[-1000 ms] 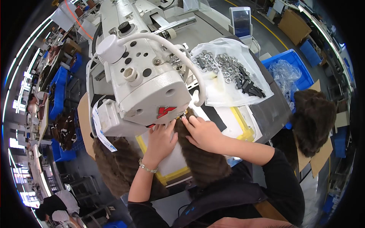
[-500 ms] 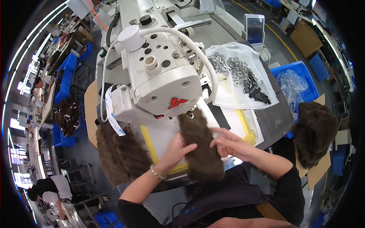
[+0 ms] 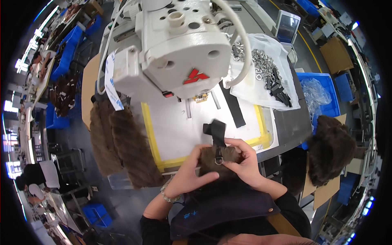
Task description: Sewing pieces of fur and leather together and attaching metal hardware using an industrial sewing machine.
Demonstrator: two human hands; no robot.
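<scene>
Keep the strap straight and the ring in plain sight

The fur piece [image 3: 207, 160] is at the surface's near edge, around its middle, just in front of the apron [image 3: 232, 200]; whether it rests on anything underneath cannot be told. The left grip [image 3: 194, 174] grasps its left side, the thumb stretched out toward the front. The right grip [image 3: 248, 165] grasps the right side more closely, thumb just beside the metal ring [image 3: 219, 160] and fingers at the upper edge.

From that upper edge a black strap [image 3: 218, 130] points away from the body, its far end folded over and skewed to the left. The ring lies against the fur at the strap's lower end.

Good handling here probably means equal hold on both sides, so the fur stays level and the strap does not twist. The right thumb seems well placed to steady the ring, provided it does not cover the join. Long pile could easily creep under the strap, so smoothing it outward looks wise. The left thumb, lying loosely, could press nearer the strap for firmer control.

The white plate [image 3: 175, 136] beneath the machine head [image 3: 185, 61] offers a flat backing. On it, a black strip [image 3: 233, 108] lies toward the right edge, and spare rings [image 3: 265, 65] lie on a white sheet [image 3: 249, 92] near the surface's far right corner, well apart from both hands.
</scene>
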